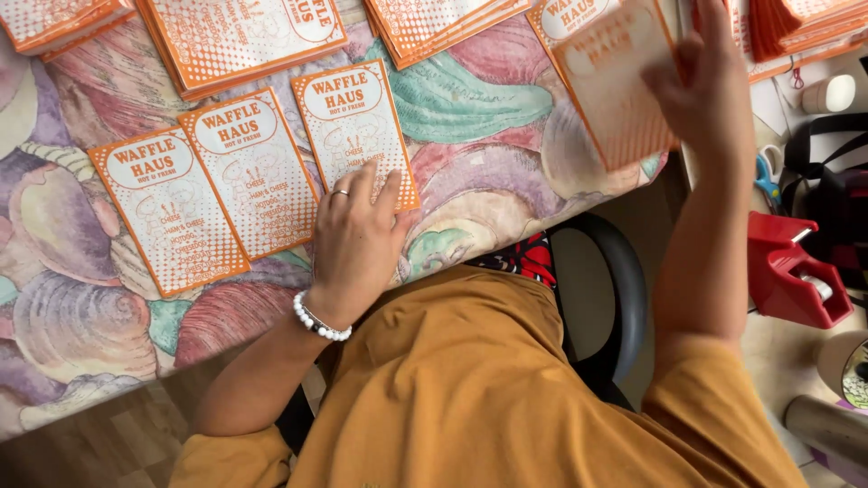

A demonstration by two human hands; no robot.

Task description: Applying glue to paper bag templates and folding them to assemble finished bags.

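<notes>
Three orange-and-white printed paper bags lie side by side on the shell-patterned tablecloth: a left bag, a middle bag and a right bag. My left hand, with a ring and a white bead bracelet, rests flat on the lower edge of the right bag, fingers apart. My right hand is raised at the upper right and grips another orange paper bag, lifted off a stack and blurred by motion.
Stacks of the same bags line the table's far edge, with more at the top right. A red tape dispenser, blue-handled scissors and a white roll sit at the right. A black chair is below me.
</notes>
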